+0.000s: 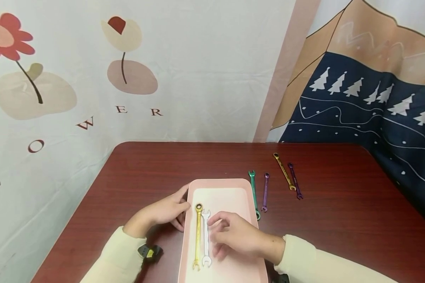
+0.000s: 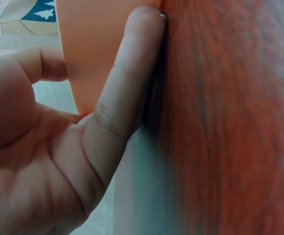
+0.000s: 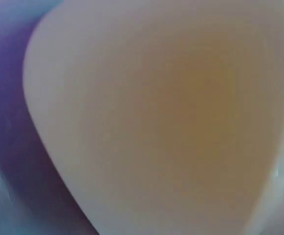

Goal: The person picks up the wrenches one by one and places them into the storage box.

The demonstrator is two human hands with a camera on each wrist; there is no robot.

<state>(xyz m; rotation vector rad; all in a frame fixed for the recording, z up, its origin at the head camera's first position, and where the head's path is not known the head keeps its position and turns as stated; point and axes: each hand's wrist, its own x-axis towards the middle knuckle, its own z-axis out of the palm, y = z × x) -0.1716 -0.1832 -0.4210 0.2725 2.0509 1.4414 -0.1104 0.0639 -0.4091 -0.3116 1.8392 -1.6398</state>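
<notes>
A pink tray [image 1: 219,182] lies on the dark red table [image 1: 340,220]. Inside it a gold wrench [image 1: 198,236] and a silver wrench [image 1: 206,245] lie side by side, lengthwise. My left hand [image 1: 182,208] holds the tray's left rim. The left wrist view shows the tray [image 2: 98,44] pinched between my thumb and one straight finger [image 2: 132,73]. My right hand [image 1: 216,228] hovers over the tray with loosely bent fingers, its fingertips at the silver wrench and gripping nothing. The right wrist view is a pale blur.
Right of the tray lie a green wrench [image 1: 254,192], a purple wrench [image 1: 265,192], a second gold wrench [image 1: 284,171] and a dark purple wrench [image 1: 295,181]. Printed cloth hangs behind the table and to its right. A black and yellow strap [image 1: 149,251] sits at my left wrist.
</notes>
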